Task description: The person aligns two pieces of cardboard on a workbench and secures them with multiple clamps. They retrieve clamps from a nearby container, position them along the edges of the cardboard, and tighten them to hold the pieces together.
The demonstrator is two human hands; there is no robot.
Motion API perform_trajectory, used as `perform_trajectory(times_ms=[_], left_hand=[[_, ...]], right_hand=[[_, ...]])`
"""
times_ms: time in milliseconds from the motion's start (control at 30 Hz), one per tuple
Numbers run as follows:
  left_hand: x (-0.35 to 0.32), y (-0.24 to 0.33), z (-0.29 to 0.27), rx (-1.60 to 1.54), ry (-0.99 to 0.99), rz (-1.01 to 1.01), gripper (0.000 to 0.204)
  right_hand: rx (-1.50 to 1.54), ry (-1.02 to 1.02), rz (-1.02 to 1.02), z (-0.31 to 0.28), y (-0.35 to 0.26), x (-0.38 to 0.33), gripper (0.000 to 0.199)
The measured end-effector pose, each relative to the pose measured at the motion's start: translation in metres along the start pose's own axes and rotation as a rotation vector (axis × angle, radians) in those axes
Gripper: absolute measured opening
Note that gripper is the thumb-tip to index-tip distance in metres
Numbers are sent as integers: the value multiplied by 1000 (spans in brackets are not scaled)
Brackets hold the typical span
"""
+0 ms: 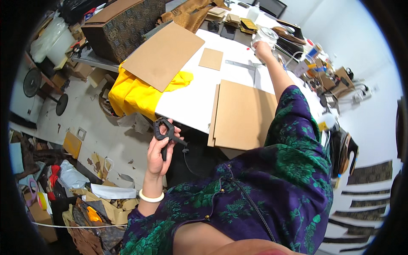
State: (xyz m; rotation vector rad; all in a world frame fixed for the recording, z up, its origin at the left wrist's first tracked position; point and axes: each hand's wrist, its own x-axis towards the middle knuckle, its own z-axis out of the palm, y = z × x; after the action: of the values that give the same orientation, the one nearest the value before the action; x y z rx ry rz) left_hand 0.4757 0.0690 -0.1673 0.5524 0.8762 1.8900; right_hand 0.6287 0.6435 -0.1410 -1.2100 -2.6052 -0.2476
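Observation:
In my left hand (159, 148) is a black spring clamp (166, 129), raised in front of the table's near edge, my fingers wrapped round its handles. A thin black cord hangs close by it. My right arm stretches across the table to the far right. There my right hand (263, 50) is closed, its fingers curled against a round white and clear jar (268, 35). Whether it grips the jar or something smaller beside it is hidden. Below that arm lies a stack of brown boards (244, 112). A metal square ruler (240, 64) lies left of the forearm.
A large brown board (165, 55) rests over yellow cloth (134, 95) on the white table (182, 106). Beside it lies a small brown board (211, 58). A patterned box (131, 32) stands at the back left. Tools crowd the right edge; scraps (97, 199) heap the floor at left.

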Motion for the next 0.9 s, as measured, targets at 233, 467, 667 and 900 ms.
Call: perform_trajectory(times_ms=[233, 467, 667, 900], left_hand=[[20, -1, 37, -217, 70, -12, 51], [40, -8, 59, 65, 108, 32, 35], [36, -18, 74, 62, 103, -82, 16], [-2, -32, 100, 408, 17, 76, 21]], right_hand=[[-84, 19, -200, 102, 33, 60, 21], [159, 176, -61, 91, 29, 54, 10], [898, 23, -78, -24, -29, -7, 26], [1442, -220, -245, -163, -124, -208, 30]])
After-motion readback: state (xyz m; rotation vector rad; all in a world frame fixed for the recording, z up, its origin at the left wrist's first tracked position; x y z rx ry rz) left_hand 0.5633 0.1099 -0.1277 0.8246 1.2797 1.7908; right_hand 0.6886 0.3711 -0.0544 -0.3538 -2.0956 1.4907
